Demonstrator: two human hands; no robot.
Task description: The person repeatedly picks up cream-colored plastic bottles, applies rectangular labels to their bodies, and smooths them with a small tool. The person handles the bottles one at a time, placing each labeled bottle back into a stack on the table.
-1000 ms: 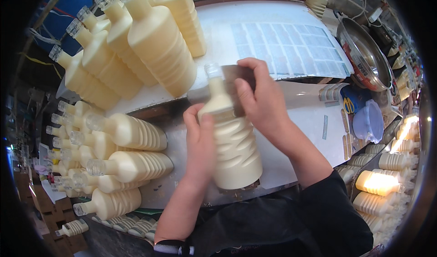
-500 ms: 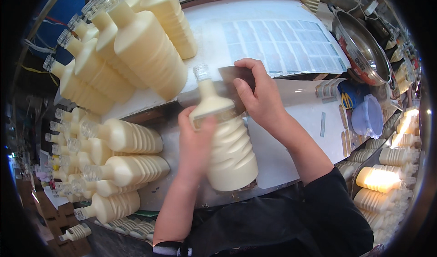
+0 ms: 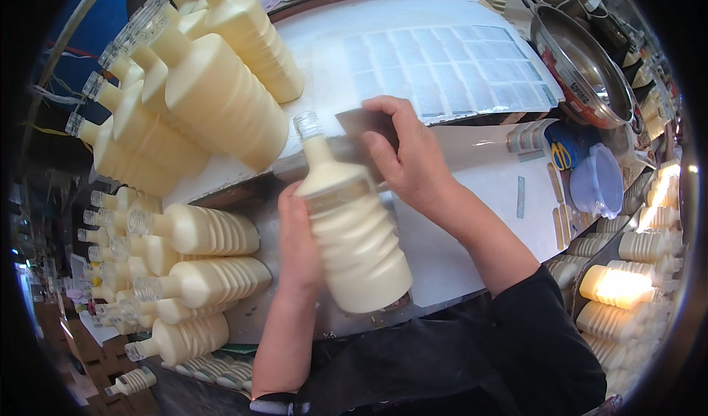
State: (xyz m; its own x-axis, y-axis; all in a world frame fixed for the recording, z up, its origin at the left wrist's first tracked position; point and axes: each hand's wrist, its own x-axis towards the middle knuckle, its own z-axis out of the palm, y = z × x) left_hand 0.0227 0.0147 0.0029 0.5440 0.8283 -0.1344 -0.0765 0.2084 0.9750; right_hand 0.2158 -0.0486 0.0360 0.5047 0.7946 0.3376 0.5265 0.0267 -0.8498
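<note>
A cream bottle with ridged sides and a clear glass-like neck leans slightly left in front of me. My left hand grips it along its left side, the thumb by the shoulder. A narrow greyish strip lies across the bottle just below the shoulder. Beyond the bottle's right shoulder, my right hand pinches a thin dark flat piece, like a scraper blade, held apart from the bottle. Part of that piece is hidden by my fingers.
Upright cream bottles crowd the far left; more lie stacked below them. A sheet of pale rectangular labels covers the white board. At right are a steel pan, yellow scissors, a lilac bucket and more bottles.
My left hand's fingers have gone from the strip to the bottle's left side, uncovering the strip. The bottle and the right hand with its dark piece sit slightly farther left in view.
</note>
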